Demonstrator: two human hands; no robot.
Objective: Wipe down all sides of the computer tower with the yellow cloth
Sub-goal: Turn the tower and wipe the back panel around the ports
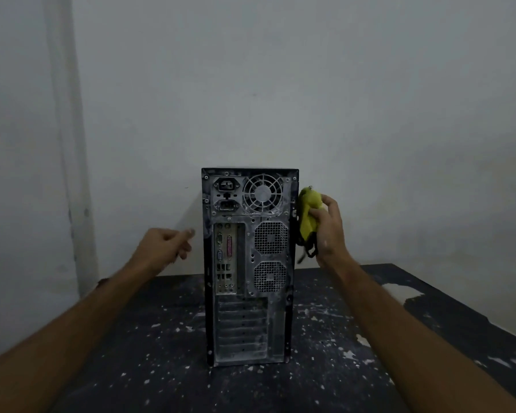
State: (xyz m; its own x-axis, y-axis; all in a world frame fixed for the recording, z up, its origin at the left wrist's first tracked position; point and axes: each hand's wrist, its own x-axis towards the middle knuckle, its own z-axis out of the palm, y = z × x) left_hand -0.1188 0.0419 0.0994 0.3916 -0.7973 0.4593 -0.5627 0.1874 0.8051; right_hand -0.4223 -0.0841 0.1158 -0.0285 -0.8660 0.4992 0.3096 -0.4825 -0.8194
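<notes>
While my right hand (325,231) has its fingers clamped on the yellow cloth (308,214) against the upright computer tower (248,266), just inboard of those fingers, I'm wiping its right side; my left hand (164,245), loosely curled and empty, should steady the tower next.

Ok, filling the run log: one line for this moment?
right hand grips yellow cloth at tower right side | left hand empty, off tower
</notes>
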